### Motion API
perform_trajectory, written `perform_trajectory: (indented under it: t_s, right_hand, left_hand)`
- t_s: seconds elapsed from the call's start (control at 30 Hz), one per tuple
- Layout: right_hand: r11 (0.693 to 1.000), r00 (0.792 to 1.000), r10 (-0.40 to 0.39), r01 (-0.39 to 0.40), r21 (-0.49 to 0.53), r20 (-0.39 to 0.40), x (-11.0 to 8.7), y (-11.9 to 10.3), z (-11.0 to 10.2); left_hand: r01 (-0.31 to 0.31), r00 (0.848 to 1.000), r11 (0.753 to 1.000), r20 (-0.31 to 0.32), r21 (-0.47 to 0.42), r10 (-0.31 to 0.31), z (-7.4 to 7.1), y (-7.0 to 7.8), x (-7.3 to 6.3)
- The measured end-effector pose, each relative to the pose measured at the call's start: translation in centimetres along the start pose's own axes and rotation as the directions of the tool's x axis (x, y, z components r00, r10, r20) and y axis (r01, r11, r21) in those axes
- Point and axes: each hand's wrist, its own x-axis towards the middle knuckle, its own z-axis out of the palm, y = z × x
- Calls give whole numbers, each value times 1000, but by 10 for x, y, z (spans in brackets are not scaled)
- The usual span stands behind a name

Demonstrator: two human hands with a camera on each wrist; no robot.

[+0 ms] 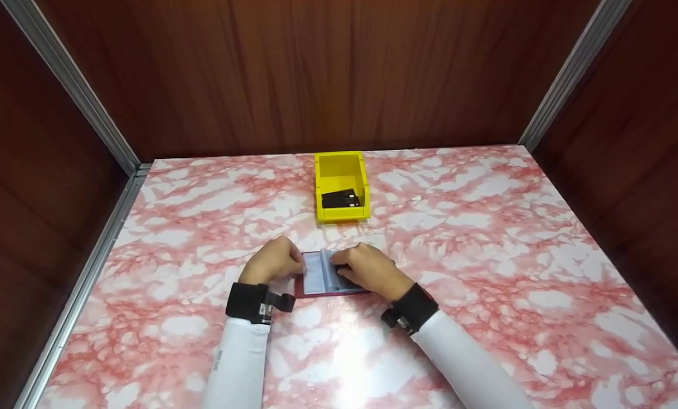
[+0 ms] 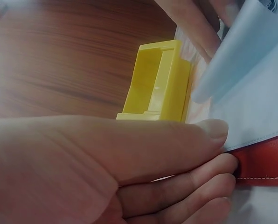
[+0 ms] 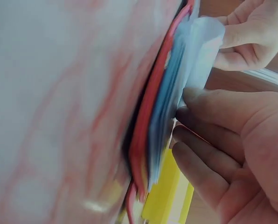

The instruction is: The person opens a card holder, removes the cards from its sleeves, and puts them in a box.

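A card holder (image 1: 315, 274) with a red stitched cover and clear bluish plastic sleeves lies open on the table. My left hand (image 1: 271, 261) pinches its left edge, thumb over the sleeve and fingers at the red cover (image 2: 262, 161). One sleeve (image 2: 239, 51) curls up along the middle. Over the right-hand page, my right hand (image 1: 370, 271) pinches a black card (image 1: 342, 269) between thumb and fingers, most of it hidden by the hand. In the right wrist view the stacked sleeves (image 3: 169, 105) appear edge-on beside the fingertips.
Behind the card holder stands a yellow bin (image 1: 343, 214) with several black cards (image 1: 339, 199) inside. The table (image 1: 458, 227) has a red and white marbled top. Brown wood-grain panels (image 1: 293, 74) enclose it at the back and both sides.
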Motion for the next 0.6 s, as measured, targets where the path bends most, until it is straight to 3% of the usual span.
perform_trajectory:
  t_s: [0.33, 0.6]
  right_hand:
    - [998, 1000, -13, 15, 65, -24, 7, -10, -2]
    - [999, 1000, 14, -13, 38, -18, 21, -25, -8]
  left_hand:
    - [-55, 998, 998, -17, -7, 55, -6, -1, -3]
    - [-36, 997, 998, -75, -45, 33, -19, -3, -12]
